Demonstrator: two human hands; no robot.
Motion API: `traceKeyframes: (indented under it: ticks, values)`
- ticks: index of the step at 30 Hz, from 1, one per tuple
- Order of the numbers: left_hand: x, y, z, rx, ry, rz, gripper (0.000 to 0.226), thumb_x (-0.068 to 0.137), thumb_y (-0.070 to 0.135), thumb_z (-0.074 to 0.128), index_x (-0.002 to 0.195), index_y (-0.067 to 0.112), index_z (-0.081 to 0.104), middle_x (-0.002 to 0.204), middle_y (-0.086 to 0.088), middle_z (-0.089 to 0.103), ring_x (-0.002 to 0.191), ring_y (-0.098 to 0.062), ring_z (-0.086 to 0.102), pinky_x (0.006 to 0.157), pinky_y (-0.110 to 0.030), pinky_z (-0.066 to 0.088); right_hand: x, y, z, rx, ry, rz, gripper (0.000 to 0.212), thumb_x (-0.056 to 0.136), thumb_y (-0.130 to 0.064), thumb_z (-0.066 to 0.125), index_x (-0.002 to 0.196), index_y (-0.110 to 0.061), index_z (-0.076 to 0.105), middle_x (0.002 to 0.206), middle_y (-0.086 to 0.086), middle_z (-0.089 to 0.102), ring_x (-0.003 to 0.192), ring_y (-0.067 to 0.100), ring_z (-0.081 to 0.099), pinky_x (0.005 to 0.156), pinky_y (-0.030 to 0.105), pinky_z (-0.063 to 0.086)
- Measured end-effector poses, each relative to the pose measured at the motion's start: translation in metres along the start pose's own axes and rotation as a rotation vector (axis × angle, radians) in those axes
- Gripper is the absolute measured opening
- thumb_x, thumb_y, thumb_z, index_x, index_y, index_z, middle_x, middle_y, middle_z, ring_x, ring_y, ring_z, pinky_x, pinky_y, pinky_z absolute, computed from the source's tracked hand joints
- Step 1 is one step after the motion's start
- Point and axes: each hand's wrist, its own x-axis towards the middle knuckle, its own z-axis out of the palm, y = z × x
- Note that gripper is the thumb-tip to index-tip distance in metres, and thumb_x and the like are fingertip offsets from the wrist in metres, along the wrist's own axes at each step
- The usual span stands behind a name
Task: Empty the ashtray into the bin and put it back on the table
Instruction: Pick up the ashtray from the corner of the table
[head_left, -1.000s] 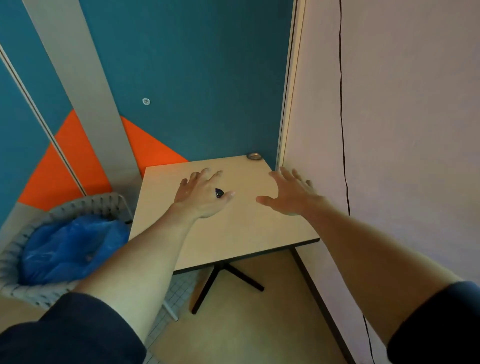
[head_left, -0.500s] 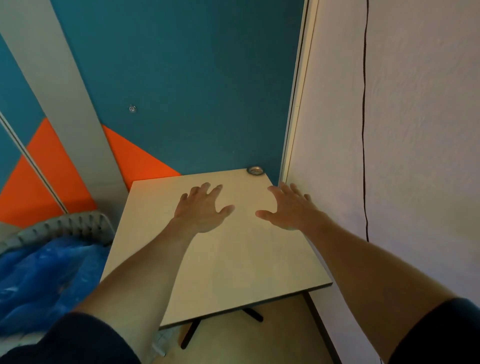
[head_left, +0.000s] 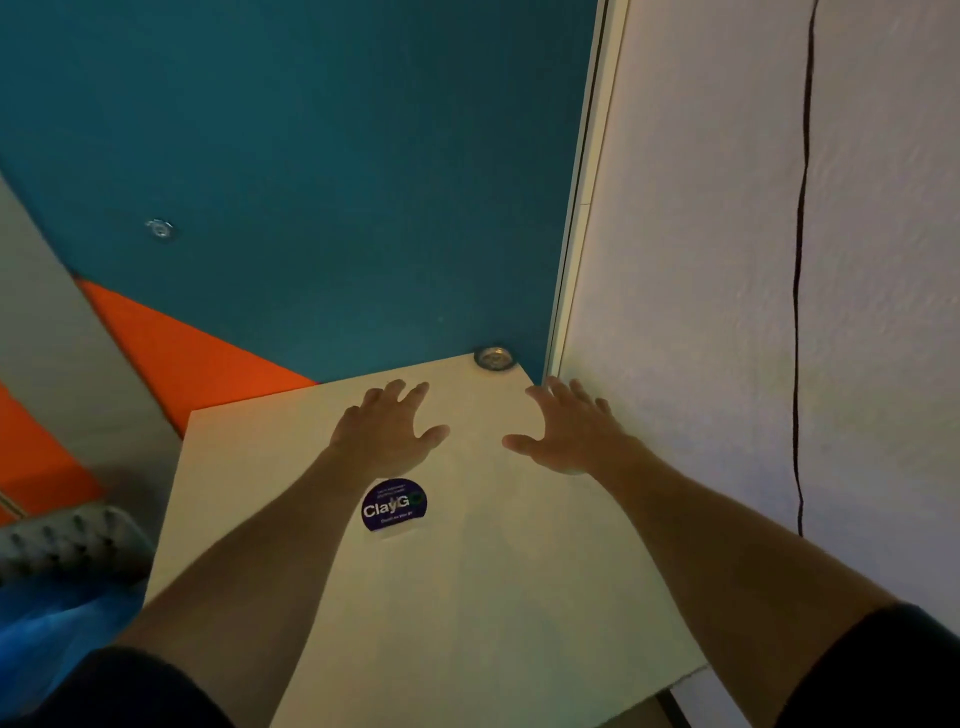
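Note:
A small round metal ashtray (head_left: 494, 358) sits at the far right corner of the beige square table (head_left: 467, 571), close to the blue wall. My left hand (head_left: 387, 428) hovers over the table's far middle, fingers spread, holding nothing, a short way left of and nearer than the ashtray. My right hand (head_left: 569, 428) is held out beside the white wall, fingers apart and empty, just below and right of the ashtray. The grey woven bin (head_left: 67, 540) with a blue liner (head_left: 47, 629) stands at the lower left, partly cut off by the frame.
A round purple sticker (head_left: 394, 505) lies on the table by my left wrist. A white wall (head_left: 727, 312) with a thin black cable (head_left: 797, 312) borders the table on the right. The blue and orange wall (head_left: 311, 182) stands behind it.
The view has closed in on the table and both hands have reached further toward the ashtray. The bin has slid to the lower left edge. The sticker is now uncovered.

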Motion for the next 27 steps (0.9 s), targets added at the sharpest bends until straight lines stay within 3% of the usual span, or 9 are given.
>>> traceKeyframes:
  ticks: [15, 22, 27]
  values:
    - [0.175, -0.005, 0.094, -0.068, -0.196, -0.041, 0.08, 0.087, 0.072, 0.03, 0.153, 0.031, 0.011, 0.163, -0.002, 0.014, 0.147, -0.029, 0.019, 0.11, -0.051, 0.032, 0.197, 0.053, 0.078, 0.011, -0.114, -0.045, 0.093, 0.078, -0.083, 0.036, 0.152, -0.03, 0.019, 0.165, 0.003, 0.012, 0.15, 0.031, 0.008, 0.116, 0.058, 0.015]
    - [0.264, 0.006, 0.151, -0.117, -0.3, -0.098, 0.084, 0.085, 0.071, 0.039, 0.153, 0.034, 0.008, 0.163, -0.002, 0.011, 0.146, -0.03, 0.02, 0.108, -0.051, 0.035, 0.29, 0.101, 0.127, 0.137, -0.163, 0.007, 0.093, 0.077, -0.08, 0.043, 0.151, -0.028, 0.023, 0.162, 0.003, 0.023, 0.148, 0.029, 0.02, 0.115, 0.055, 0.026]
    - [0.321, 0.01, 0.19, -0.104, -0.401, -0.121, 0.092, 0.082, 0.062, 0.055, 0.154, 0.034, 0.006, 0.164, -0.004, 0.009, 0.145, -0.032, 0.021, 0.108, -0.049, 0.036, 0.351, 0.127, 0.162, 0.325, -0.194, 0.094, 0.088, 0.079, -0.067, 0.057, 0.148, -0.021, 0.028, 0.152, 0.009, 0.04, 0.134, 0.031, 0.044, 0.101, 0.045, 0.044]
